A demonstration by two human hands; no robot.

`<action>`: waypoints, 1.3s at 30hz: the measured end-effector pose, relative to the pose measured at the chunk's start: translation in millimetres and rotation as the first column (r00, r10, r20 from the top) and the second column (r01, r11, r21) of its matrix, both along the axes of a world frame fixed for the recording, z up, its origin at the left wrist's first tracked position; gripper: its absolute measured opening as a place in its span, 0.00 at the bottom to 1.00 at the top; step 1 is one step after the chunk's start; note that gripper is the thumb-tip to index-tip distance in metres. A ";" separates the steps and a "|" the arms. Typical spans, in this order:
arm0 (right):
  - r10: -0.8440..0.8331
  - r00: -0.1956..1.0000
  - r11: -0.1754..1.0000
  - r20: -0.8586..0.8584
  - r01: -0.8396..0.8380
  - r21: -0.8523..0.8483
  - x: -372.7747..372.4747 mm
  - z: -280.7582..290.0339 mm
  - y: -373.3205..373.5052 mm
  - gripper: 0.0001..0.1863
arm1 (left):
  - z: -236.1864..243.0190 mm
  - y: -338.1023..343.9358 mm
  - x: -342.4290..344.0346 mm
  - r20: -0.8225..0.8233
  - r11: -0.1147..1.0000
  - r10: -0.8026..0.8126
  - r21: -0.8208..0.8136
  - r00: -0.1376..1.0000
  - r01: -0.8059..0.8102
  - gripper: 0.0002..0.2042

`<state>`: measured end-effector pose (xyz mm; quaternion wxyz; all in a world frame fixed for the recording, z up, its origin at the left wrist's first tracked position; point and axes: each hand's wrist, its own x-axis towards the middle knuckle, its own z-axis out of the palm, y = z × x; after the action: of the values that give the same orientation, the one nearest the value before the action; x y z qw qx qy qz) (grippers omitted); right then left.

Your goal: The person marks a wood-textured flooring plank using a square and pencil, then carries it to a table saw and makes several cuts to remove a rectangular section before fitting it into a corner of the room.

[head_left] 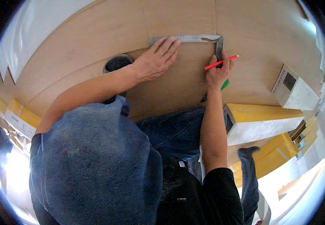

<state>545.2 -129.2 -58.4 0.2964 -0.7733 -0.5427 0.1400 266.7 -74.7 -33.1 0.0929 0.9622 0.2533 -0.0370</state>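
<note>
A metal try square (192, 38) lies on the light brown wood boards (177, 18), its marked blade running left to right near a board seam. My left hand (155, 63) rests flat at the blade's left end, fingers stretched out over its near edge. At the other end, my right hand (218, 77) grips the dark stock of the square. A red pencil (221, 62) is held across the fingers of that hand, its point toward the right. Beside the right palm shows a green thing (225, 84), mostly hidden. My bent knees in blue jeans (173, 125) are below.
A shoe (118, 63) stands on the boards by my left forearm. To the right are a long yellow-and-white carton (269, 118) and another carton (294, 88). More yellow cartons (21, 116) lie at the left. White sheeting (34, 30) covers the far left.
</note>
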 end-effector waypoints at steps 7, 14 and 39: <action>0.053 0.998 0.997 0.013 -0.054 0.056 -15.3 25.5 8.3 0.19 | -6.7 -0.6 2.1 -0.039 0.998 -0.011 0.061 0.999 0.013 0.27; 0.209 0.767 0.899 -0.606 -0.395 -0.190 -97.2 83.1 64.9 0.16 | -9.6 -3.0 -0.9 -0.037 0.998 -0.047 0.044 0.998 0.048 0.28; 0.324 0.811 0.802 -0.487 -0.508 -0.313 10.3 105.4 108.7 0.10 | 7.8 3.6 -7.7 -0.068 0.999 -0.027 0.030 0.997 0.029 0.32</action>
<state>555.4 -20.5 47.0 0.1868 -0.6298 -0.5834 0.4776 259.0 -71.1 -25.3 0.0686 0.9652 0.2432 -0.0670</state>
